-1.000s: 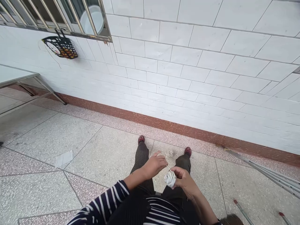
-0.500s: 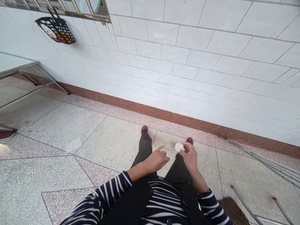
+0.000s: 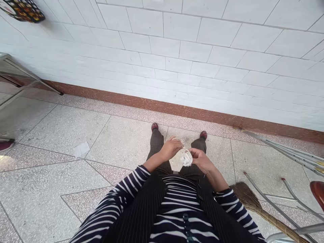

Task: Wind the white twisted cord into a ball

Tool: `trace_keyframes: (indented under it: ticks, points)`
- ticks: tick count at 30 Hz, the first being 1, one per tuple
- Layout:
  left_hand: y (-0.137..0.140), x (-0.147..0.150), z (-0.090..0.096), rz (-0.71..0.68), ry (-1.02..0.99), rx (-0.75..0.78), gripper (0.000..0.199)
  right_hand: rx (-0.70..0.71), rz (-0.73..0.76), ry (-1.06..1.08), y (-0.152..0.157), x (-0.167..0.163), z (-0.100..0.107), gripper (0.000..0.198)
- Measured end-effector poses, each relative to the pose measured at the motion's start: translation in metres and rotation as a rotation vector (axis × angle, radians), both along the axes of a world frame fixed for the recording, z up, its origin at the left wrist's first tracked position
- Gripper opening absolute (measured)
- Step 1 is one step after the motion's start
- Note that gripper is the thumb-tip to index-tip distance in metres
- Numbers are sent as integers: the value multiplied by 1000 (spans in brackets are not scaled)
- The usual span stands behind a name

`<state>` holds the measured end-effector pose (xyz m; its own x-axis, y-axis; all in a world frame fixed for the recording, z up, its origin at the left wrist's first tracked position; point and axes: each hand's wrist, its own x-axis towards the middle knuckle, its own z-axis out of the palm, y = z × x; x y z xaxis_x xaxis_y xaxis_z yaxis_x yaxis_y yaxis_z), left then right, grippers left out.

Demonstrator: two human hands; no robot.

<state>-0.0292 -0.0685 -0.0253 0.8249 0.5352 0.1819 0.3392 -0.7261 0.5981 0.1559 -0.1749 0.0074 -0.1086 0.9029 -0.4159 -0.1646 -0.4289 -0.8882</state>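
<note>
A: What are the hands doing?

B: The right hand (image 3: pixel 201 161) grips a small white ball (image 3: pixel 186 158) by its near side, thumb and fingers clamped on it. The ball looks wound from a narrow strip, with its layers crossing in folds. The left hand (image 3: pixel 172 148) is just across from it, palm down, its fingertips together on a thin pale strand (image 3: pixel 186 149) that runs over to the ball. The left thumb is hidden.

A: So the ball is between the hands?

B: Yes, touching the right fingers and a little apart from the left.

A: And around them?

B: Just beyond the left fingertips, a second small pale bundle (image 3: pixel 183 139) lies on the speckled floor (image 3: pixel 131 141), partly covered from view. Farther ahead of the hands are the wearer's two dark red shoes (image 3: pixel 154 126), then a reddish-brown skirting (image 3: pixel 141 104) and a white tiled wall (image 3: pixel 189 50).

A: To the right of the right hand?

B: A broom (image 3: pixel 244 195) near the striped sleeve (image 3: pixel 234 206), then a metal frame (image 3: pixel 264 195) with red-tipped legs. Ahead of those lie long metal rails (image 3: pixel 278 145).

A: Left of the left hand?

B: A white sheet (image 3: pixel 81 149) on the floor, well apart; farther out, a metal table frame (image 3: pixel 35 79).
</note>
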Motion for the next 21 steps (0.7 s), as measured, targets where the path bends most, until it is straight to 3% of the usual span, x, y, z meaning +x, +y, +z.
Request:
trace_keyframes:
  ticks: [4, 7, 10, 16, 21]
  points:
    - [5, 2, -13, 116, -39, -176, 21, 11, -136, 73, -5, -1, 18, 48]
    - [-2, -2, -20, 142, -35, -259, 25, 28, -138, 106, -16, -4, 32, 62]
    - [-15, -3, -21, 86, -18, -295, 28, 64, -173, 73, -23, -5, 39, 52]
    - [-41, 3, -19, -7, 48, -373, 29, 150, -377, -130, -19, 1, 30, 37]
    - [-50, 1, -19, -27, 83, -502, 32, 225, -423, -548, -18, 8, 12, 33]
